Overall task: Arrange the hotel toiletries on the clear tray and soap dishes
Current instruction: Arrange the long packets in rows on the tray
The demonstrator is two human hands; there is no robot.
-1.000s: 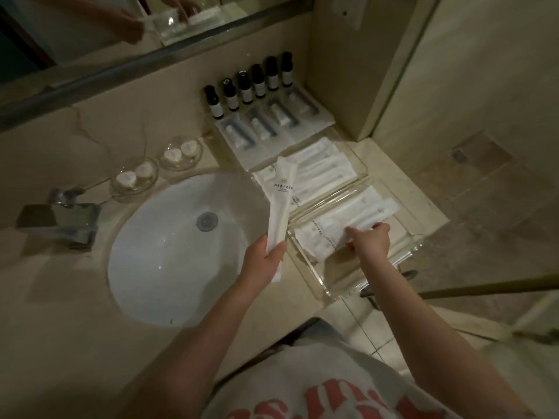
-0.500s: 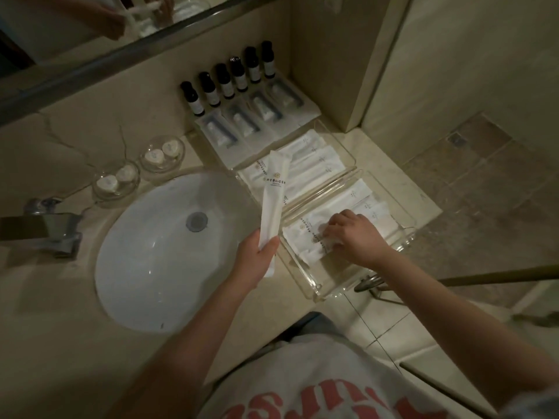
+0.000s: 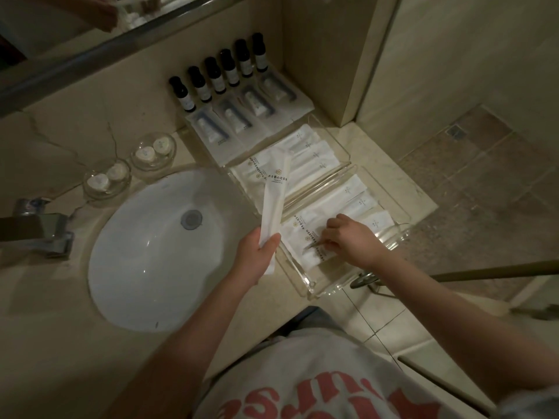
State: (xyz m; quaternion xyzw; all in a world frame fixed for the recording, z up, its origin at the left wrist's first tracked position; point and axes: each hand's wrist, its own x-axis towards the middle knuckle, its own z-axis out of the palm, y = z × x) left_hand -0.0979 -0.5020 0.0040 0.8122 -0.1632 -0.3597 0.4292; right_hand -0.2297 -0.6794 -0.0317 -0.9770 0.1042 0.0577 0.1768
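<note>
- My left hand (image 3: pixel 257 255) grips a long white sachet (image 3: pixel 273 204), upright above the basin's edge.
- My right hand (image 3: pixel 352 240) pinches a packet (image 3: pixel 308 241) lying in the near clear tray (image 3: pixel 320 290).
- Beyond, soap dishes (image 3: pixel 152 151) by the wall.

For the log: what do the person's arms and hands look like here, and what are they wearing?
Both arms are bare from wrist to past the elbow, with no sleeves in view. The left hand and right hand wear no gloves, and no rings, watch or bracelets are visible. Below them shows a light grey top with large red printed lettering.
</note>
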